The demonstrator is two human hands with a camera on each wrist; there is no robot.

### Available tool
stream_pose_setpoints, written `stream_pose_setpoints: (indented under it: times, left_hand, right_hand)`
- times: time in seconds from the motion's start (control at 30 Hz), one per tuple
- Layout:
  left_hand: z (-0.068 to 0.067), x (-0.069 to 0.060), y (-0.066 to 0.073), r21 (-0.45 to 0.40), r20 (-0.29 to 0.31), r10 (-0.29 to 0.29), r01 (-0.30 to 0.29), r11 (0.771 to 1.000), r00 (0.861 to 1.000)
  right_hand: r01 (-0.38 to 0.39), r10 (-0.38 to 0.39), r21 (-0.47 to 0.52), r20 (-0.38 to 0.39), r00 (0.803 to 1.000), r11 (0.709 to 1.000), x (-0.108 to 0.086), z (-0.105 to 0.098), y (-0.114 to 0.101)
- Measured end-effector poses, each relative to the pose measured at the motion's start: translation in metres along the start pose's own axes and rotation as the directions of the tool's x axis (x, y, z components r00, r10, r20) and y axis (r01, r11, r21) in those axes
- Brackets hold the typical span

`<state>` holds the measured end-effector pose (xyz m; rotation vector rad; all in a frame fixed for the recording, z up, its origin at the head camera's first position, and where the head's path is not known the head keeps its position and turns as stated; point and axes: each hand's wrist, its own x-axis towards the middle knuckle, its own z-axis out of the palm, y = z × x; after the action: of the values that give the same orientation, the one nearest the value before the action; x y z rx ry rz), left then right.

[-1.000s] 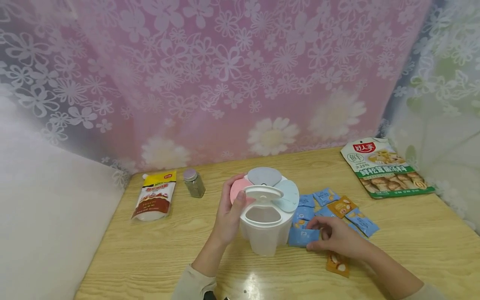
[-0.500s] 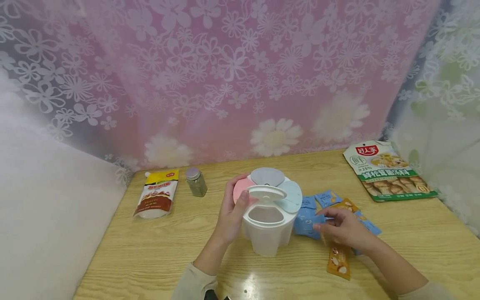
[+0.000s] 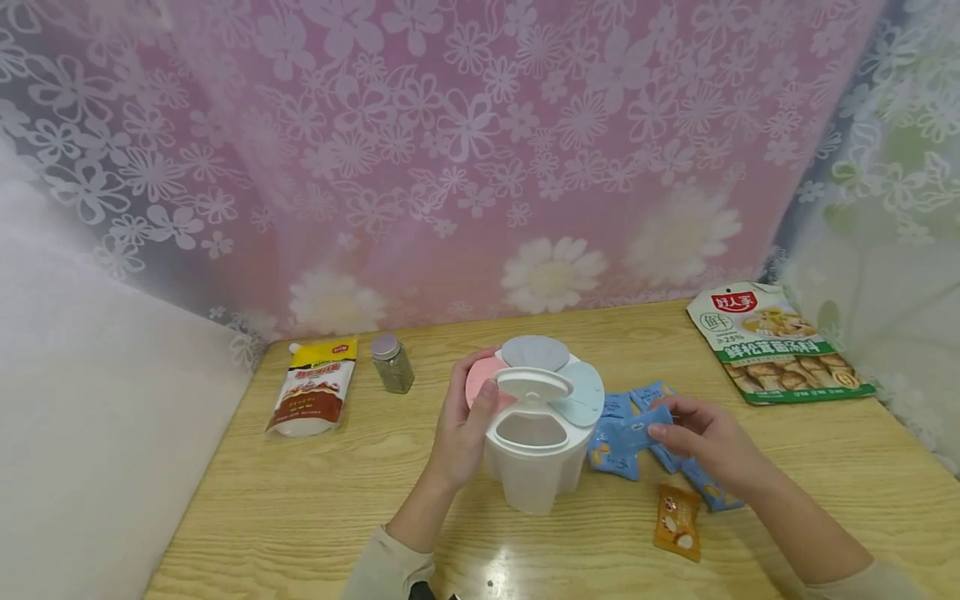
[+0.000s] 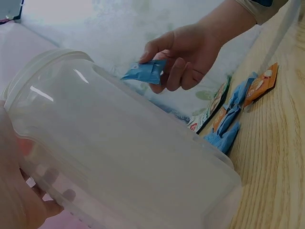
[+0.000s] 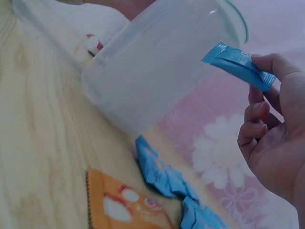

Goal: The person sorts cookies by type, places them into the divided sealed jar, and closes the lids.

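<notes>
A white container (image 3: 531, 483) with clear compartments stands on the table. Its front lid (image 3: 532, 385) is raised over an opening, while the pink, grey and pale blue lids lie flat. My left hand (image 3: 459, 437) grips the container's left side, thumb beside the raised lid. To the right, my right hand (image 3: 716, 446) pinches a small blue packet (image 5: 238, 67) between thumb and fingers, held up off the table. In the left wrist view this packet appears beyond the container wall. Below that hand lie several blue packets (image 3: 615, 462) and an orange packet (image 3: 677, 523).
A mushroom-pictured pouch (image 3: 780, 346) lies at the back right of the wooden table (image 3: 300, 517). At the back left are a yellow, white and brown pouch (image 3: 315, 387) and a small jar (image 3: 393, 365). A flowered curtain (image 3: 450, 167) hangs behind the table.
My right hand has picked a blue packet up from the pile and lifted it slightly rightward, uncovering the packets beneath. The left hand keeps its grip on the container.
</notes>
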<state>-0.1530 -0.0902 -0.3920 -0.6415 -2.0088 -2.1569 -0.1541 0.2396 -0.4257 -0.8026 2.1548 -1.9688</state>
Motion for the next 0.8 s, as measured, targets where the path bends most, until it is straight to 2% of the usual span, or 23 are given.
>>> stream_pose_setpoints:
  times: [0.07, 0.13, 0.27, 0.33, 0.57, 0.67, 0.8]
  left_hand:
    - [0.000, 0.000, 0.000, 0.013, -0.005, 0.004, -0.004, 1.000, 1.000]
    - [0.000, 0.000, 0.000, 0.019, -0.004, 0.007, -0.007, 1.000, 1.000]
    - [0.000, 0.000, 0.000, 0.019, -0.003, 0.005, -0.005, 1.000, 1.000]
    - [0.000, -0.001, 0.000, 0.024, -0.011, 0.000, 0.000, 1.000, 1.000]
    - [0.004, -0.002, 0.001, 0.049, -0.060, 0.006, -0.003, 0.999, 0.998]
    - [0.005, -0.002, 0.002, 0.046, -0.075, 0.009, -0.005, 0.999, 0.997]
    - [0.007, -0.002, 0.003, 0.034, -0.099, 0.015, -0.012, 0.999, 0.995]
  right_hand:
    - [0.029, -0.029, 0.025, -0.002, 1.000, 0.999, 0.002, 0.000, -0.005]
    - [0.066, -0.067, 0.093, 0.009, 0.998, 0.993, 0.004, 0.000, -0.008]
    - [0.143, -0.157, 0.264, 0.032, 0.987, 0.954, 0.006, 0.000, -0.012]
    - [0.152, -0.176, 0.331, 0.044, 0.983, 0.932, 0.008, -0.001, -0.015]
    - [0.139, -0.150, 0.347, 0.004, 0.989, 0.928, 0.013, 0.004, -0.036]
    - [0.171, -0.183, 0.348, 0.004, 0.983, 0.922, 0.018, 0.010, -0.044]
    - [0.223, -0.235, 0.299, 0.005, 0.972, 0.928, 0.027, 0.021, -0.056]
